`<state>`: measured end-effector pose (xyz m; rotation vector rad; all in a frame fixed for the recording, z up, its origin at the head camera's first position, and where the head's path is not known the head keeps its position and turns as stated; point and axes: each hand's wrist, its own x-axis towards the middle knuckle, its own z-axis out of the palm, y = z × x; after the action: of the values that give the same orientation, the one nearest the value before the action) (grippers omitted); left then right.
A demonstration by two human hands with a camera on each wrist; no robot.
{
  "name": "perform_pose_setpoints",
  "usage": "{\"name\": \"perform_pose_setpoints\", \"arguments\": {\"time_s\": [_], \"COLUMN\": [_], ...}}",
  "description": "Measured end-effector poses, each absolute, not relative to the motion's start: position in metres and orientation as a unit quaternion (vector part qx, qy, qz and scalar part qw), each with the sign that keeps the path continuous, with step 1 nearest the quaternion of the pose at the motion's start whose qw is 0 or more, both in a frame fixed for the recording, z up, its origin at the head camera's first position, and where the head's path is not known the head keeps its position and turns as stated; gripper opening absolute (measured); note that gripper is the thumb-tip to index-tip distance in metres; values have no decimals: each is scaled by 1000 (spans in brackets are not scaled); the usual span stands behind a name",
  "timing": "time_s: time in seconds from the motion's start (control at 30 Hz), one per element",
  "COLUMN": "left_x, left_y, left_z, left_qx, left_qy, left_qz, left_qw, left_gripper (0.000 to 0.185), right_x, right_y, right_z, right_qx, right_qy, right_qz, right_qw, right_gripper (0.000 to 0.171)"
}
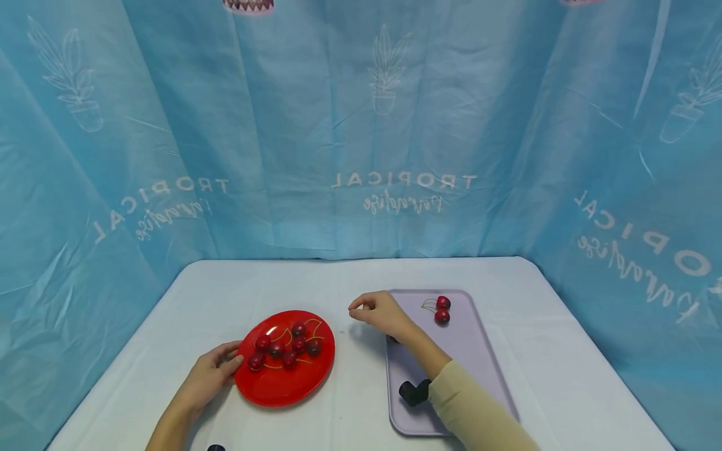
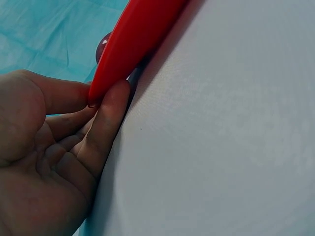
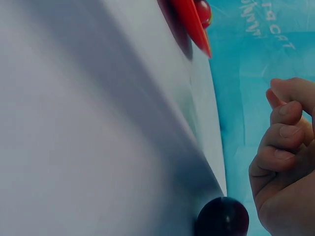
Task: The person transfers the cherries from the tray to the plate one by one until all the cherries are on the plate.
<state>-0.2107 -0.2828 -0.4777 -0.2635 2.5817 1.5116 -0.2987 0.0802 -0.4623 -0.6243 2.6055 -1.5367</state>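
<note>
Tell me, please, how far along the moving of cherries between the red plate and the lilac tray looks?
Two cherries lie on the lilac tray; about six remain on the red plate. The left hand steadies the plate's rim. The right hand hovers between plate and tray, fingers curled, contents unclear.

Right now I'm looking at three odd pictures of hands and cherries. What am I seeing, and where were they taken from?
No machine here: a person works with bare hands. The wide picture comes from a camera on the head; the two close-ups come from cameras on each wrist. On the white table sits a red plate with cherries, and a lilac tray with two cherries. The left hand touches the plate's rim, thumb against its edge. The right hand hovers between plate and tray, fingers curled; whether its grip pinches a cherry stem cannot be told.
</note>
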Motion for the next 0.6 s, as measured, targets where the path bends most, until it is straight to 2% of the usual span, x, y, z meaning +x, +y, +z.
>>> {"name": "perform_pose_setpoints", "arguments": {"time_s": [0.6], "left_x": [-210], "left_y": [-282], "left_z": [-478], "left_qx": [-84], "left_qy": [861], "left_qz": [498], "left_qw": [61], "left_gripper": [50], "right_x": [-308], "right_y": [107], "right_z": [-467], "right_qx": [-178], "right_qy": [856], "right_qz": [-485], "right_qw": [14], "right_gripper": [26]}}
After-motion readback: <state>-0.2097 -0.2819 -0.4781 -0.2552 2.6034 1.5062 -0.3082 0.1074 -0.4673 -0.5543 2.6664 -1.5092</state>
